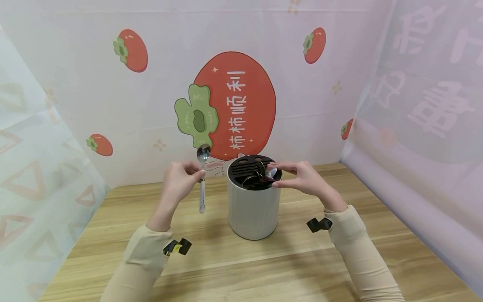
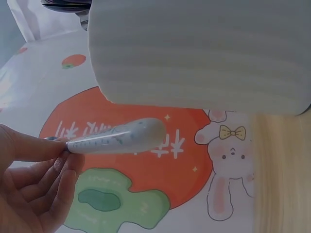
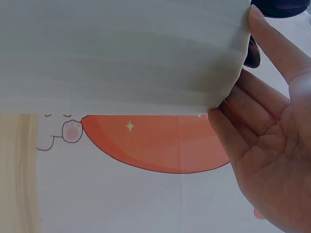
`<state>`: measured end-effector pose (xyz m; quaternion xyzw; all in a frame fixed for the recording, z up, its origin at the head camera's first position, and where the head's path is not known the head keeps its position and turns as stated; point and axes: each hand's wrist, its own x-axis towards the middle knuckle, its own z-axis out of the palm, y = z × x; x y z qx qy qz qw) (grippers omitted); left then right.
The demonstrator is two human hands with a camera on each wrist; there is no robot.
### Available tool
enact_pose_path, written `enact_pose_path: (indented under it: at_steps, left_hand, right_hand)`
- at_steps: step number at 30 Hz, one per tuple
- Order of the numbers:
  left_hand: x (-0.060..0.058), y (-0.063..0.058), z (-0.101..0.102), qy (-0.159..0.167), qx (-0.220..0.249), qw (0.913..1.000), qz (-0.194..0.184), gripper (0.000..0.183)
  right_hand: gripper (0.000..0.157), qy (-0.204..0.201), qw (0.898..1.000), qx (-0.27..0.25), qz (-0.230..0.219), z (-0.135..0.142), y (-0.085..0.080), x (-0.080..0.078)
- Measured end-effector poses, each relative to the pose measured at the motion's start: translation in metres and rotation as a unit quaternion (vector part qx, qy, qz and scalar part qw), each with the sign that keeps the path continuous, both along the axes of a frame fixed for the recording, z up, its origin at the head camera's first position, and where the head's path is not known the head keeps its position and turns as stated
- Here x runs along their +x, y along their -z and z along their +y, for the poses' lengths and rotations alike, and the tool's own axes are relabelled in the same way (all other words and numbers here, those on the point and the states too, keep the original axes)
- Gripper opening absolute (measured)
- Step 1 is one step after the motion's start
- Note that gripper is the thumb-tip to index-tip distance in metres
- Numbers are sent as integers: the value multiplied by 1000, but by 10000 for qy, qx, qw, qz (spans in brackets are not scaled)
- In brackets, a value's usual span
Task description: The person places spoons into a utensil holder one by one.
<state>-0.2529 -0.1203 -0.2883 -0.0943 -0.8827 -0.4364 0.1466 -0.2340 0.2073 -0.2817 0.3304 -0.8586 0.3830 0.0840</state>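
Note:
My left hand [image 1: 179, 180] pinches a metal spoon [image 1: 203, 153] between thumb and fingertips, left of the holder. The spoon stands upright with its bowl at the top. Its white printed handle [image 2: 119, 137] hangs below the fingers. A round white utensil holder [image 1: 253, 212] with a black slotted top [image 1: 239, 168] stands on the table. Several utensils sit in it, among them a shiny spoon bowl [image 1: 271, 172]. At the holder's right rim, my right hand [image 1: 305, 178] rests with thumb and fingers fairly straight and spread apart. Some of its fingertips [image 3: 218, 116] are partly hidden by the holder.
The wood-grain table [image 1: 181, 260] runs up to a pale backdrop [image 1: 158, 84] printed with red persimmons. Hanging cloth closes off the left and right sides. Small black devices are strapped at both wrists.

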Motion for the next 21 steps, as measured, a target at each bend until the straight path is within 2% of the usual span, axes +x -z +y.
enact_pose_path:
  at_steps: [21]
  left_hand:
    - [1,-19,22,172,-2,9990,416,8]
  right_hand:
    - [45,-24,10000,-6,-26,1,1,-1]
